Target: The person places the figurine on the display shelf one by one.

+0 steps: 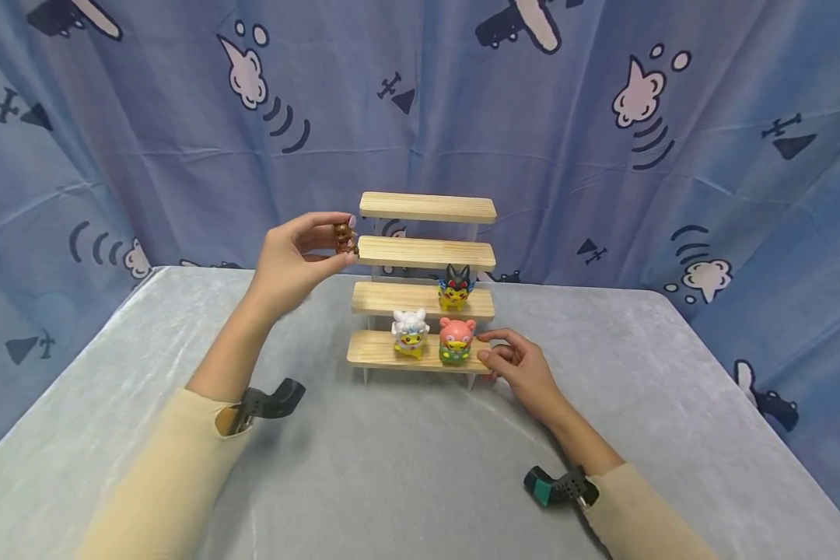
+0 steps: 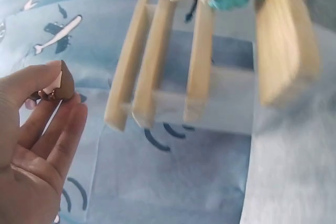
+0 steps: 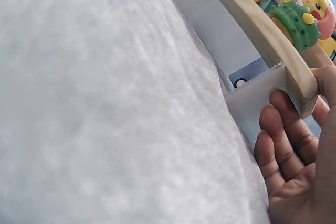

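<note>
A small brown figurine (image 1: 345,238) is pinched between the thumb and fingertips of my left hand (image 1: 290,253), just off the left end of the second shelf from the top. The wooden tiered display stand (image 1: 381,348) has clear supports. My right hand (image 1: 528,377) grips the right end of its lowest shelf, with fingers (image 3: 286,153) curled underneath. On that shelf stand a yellow figurine in a white hood (image 1: 411,334) and one in a pink hood with a green body (image 1: 456,342). One shelf up, toward the right, is a yellow figurine with a black-eared hood (image 1: 455,289).
The stand rests on a table with a pale grey cloth (image 1: 364,474). Behind it hangs a blue patterned curtain (image 1: 420,93). Dark wrist devices (image 1: 269,400) are strapped at both sleeves.
</note>
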The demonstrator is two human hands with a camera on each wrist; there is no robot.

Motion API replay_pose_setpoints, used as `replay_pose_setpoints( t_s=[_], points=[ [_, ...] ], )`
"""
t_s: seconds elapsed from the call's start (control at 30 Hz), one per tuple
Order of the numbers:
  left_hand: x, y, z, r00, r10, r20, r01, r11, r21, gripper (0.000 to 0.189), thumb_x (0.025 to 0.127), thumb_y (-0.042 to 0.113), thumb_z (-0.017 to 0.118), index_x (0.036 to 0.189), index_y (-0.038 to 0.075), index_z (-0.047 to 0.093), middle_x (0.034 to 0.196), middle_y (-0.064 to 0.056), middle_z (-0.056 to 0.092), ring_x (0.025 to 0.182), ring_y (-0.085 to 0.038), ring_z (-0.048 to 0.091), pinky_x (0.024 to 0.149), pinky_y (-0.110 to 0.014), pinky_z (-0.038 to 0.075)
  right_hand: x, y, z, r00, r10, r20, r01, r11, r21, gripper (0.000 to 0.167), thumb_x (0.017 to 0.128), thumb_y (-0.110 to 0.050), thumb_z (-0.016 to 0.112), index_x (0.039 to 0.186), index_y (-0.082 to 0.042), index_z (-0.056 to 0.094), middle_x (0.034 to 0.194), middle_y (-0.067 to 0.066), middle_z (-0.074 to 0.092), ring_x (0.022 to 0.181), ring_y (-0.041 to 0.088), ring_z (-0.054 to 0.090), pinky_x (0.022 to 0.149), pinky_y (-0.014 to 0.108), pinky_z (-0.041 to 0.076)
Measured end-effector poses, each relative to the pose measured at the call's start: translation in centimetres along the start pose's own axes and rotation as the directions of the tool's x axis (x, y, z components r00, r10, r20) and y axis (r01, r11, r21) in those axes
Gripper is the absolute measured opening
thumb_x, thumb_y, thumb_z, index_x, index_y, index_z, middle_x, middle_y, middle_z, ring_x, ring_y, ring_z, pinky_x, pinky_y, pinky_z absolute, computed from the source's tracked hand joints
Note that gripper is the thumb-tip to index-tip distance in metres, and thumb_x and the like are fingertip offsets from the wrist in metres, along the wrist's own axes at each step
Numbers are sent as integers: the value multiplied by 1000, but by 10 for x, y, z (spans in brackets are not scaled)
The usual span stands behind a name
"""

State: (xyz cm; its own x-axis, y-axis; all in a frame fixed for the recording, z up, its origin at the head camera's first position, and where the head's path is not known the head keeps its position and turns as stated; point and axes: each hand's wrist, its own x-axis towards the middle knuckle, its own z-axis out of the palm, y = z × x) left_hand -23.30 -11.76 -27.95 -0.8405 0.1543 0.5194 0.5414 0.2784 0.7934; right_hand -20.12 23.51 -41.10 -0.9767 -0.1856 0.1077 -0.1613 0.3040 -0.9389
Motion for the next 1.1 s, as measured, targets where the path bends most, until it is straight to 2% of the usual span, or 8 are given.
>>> replay_pose_setpoints(
  t_s=[0.23, 0.37, 0.47, 0.67, 0.83, 1.1],
  points=[
    [18, 14, 13, 997, -10, 70, 14, 998, -54, 48, 87, 7, 78, 133, 14, 65, 118, -12, 73, 102, -11, 71, 87, -24, 59, -1, 0, -3, 1000, 5, -8, -6, 1000, -6, 35, 98, -20, 66, 128, -2, 60, 76, -11, 69, 67, 8, 60, 65, 25, 55],
    [23, 19, 21, 998, 10, 68, -3, 995, -101, 49, 87, 8, 78, 134, 14, 65, 117, -13, 73, 101, -12, 71, 87, -24, 58, -2, 0, -5, 1000, 5, -11, -5, 1000, -2, 37, 98, -19, 66, 129, 0, 59, 76, -11, 69, 68, 8, 60, 66, 25, 55],
    [22, 20, 26, 998, 18, 55, -10, 990, -143, 49, 87, 7, 78, 134, 13, 64, 117, -14, 72, 100, -12, 71, 86, -23, 58, -3, -1, -4, 1000, -1, -11, 1, 1000, 2, 36, 98, -18, 66, 128, 1, 59, 76, -11, 69, 68, 8, 60, 65, 25, 54],
    [10, 13, 36, 998, -16, 57, 26, 984, -176, 50, 86, 4, 79, 134, 10, 64, 118, -17, 72, 99, -12, 71, 84, -22, 59, 1, 0, 0, 1000, -18, 8, 18, 1000, 0, 36, 98, -18, 66, 128, 1, 59, 75, -10, 69, 67, 9, 61, 66, 26, 55],
    [11, 6, 46, 996, -26, 85, 39, 986, -160, 49, 86, 6, 79, 133, 13, 65, 119, -15, 72, 102, -17, 71, 84, -26, 60, 2, 0, 1, 999, -29, -15, 29, 1000, -11, 34, 98, -17, 66, 127, 0, 60, 74, -11, 68, 66, 9, 61, 65, 26, 55],
    [9, -4, 58, 987, -88, 131, 104, 988, -117, 48, 86, 10, 80, 132, 16, 66, 118, -11, 74, 103, -23, 73, 89, -33, 61, -2, 1, -1, 1000, -30, -3, 30, 1000, 2, 35, 98, -16, 66, 128, 2, 59, 75, -11, 68, 67, 9, 61, 65, 26, 55]
  ],
)
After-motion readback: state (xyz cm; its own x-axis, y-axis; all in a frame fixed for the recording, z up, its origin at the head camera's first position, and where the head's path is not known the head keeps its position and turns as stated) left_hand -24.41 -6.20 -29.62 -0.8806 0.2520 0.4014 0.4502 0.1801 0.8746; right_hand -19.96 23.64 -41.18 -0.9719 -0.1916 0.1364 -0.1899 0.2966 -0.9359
